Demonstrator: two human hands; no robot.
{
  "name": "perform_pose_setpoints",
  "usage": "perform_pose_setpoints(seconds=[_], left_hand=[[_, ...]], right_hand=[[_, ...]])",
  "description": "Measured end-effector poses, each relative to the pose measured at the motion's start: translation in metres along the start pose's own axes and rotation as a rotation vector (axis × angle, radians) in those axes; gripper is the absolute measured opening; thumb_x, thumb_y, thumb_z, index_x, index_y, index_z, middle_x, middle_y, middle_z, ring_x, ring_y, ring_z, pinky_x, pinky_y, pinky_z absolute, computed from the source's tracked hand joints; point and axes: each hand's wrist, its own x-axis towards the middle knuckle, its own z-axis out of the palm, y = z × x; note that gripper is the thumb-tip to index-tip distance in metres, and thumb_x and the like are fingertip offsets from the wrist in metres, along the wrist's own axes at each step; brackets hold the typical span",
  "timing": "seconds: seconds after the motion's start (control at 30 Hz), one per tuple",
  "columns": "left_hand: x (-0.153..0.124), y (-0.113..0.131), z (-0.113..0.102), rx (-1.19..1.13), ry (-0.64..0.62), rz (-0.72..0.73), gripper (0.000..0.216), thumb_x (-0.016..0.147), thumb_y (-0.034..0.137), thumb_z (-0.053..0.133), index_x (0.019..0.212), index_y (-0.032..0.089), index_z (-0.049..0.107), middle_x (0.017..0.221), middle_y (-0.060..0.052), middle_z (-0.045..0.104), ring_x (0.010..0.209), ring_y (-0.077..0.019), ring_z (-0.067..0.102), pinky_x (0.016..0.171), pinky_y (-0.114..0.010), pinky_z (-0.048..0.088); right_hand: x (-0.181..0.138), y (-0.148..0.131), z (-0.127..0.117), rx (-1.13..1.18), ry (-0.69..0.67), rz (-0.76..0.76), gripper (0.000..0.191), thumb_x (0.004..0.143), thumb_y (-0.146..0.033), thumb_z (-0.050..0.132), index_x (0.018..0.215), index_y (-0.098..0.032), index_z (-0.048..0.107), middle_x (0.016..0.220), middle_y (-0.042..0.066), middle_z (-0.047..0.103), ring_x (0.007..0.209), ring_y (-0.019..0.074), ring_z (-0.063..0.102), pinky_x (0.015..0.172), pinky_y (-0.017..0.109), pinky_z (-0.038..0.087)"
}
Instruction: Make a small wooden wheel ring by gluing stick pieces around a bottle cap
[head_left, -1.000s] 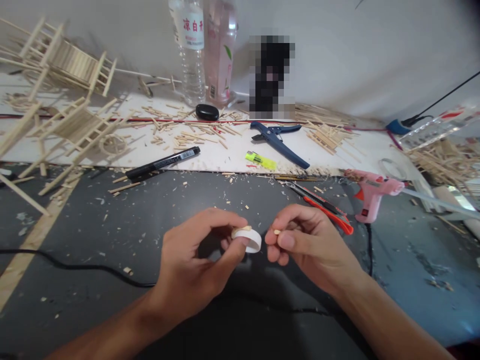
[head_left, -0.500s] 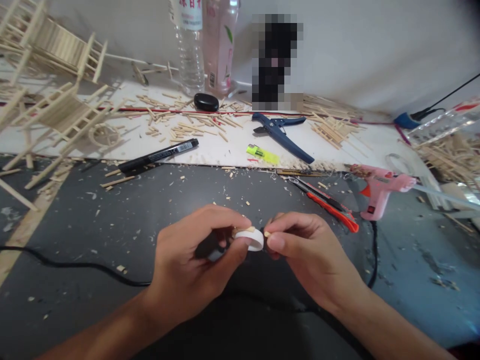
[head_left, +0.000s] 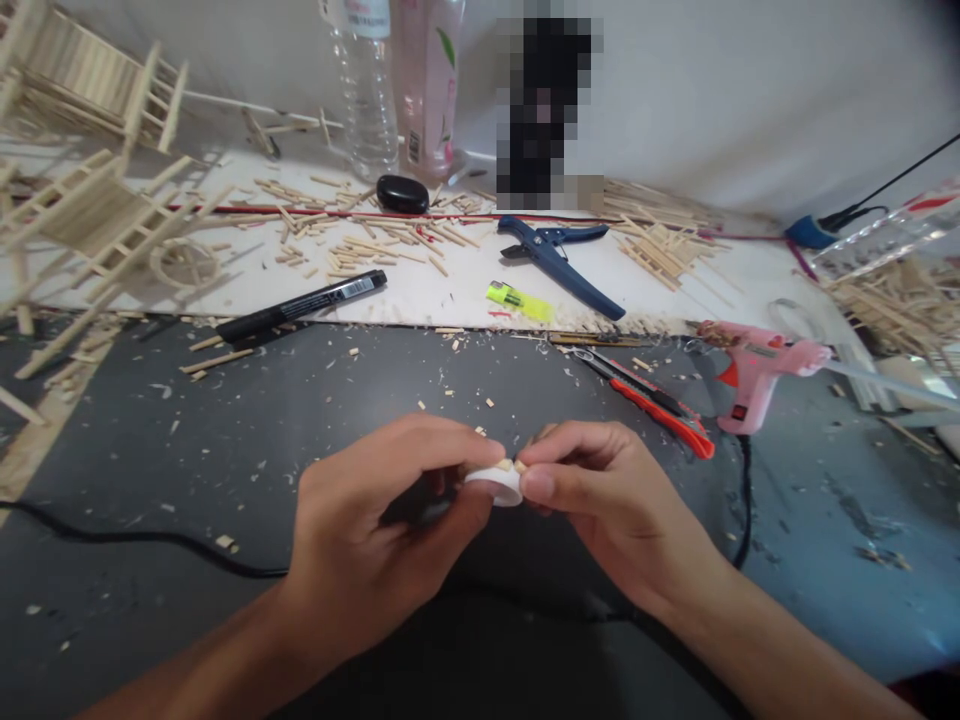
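Left hand [head_left: 390,485] is pinching a white ring [head_left: 497,479] above the counter [head_left: 262,440]; right hand [head_left: 619,490] is gripping a small wooden piece [head_left: 520,466]. Earlier gap is closing: piece is reaching the ring's edge, work apparently shifting from approach to positioning.

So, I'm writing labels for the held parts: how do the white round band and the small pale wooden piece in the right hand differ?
The white round band is a hollow hoop; the small pale wooden piece is a stubby bit, partly hidden by fingertips. The band looks larger than the piece's visible part. The left hand grips the band; the right hand pinches the piece. Both are held close together.
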Motion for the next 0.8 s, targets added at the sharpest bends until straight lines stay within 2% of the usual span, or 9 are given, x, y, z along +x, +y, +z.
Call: perform_pose_setpoints(seconds=[0.47, 0.8], left_hand=[[-0.0002, -0.0027, 0.0008, -0.014, 0.012, 0.040, 0.021, 0.087, 0.006, 0.078, 0.101, 0.022, 0.075, 0.090, 0.002, 0.079, 0.075, -0.0089, 0.075, 0.065, -0.017, 0.058], [-0.0015, -0.0075, 0.0006, -0.045, 0.008, 0.120, 0.030, 0.084, -0.004, 0.076, 0.104, 0.019, 0.075, 0.095, 0.000, 0.081, 0.085, -0.0095, 0.078, 0.079, -0.017, 0.062]], right_hand=[[-0.0008, -0.0021, -0.0028, -0.071, -0.029, 0.016, 0.015, 0.070, -0.017, 0.095, 0.076, -0.028, 0.087, 0.076, -0.003, 0.081, 0.070, 0.0061, 0.069, 0.064, 0.012, 0.049], [-0.0016, -0.0069, -0.0015, -0.106, -0.013, 0.039, 0.015, 0.066, -0.018, 0.096, 0.072, -0.027, 0.086, 0.072, -0.003, 0.079, 0.069, 0.0069, 0.066, 0.067, 0.014, 0.049]])
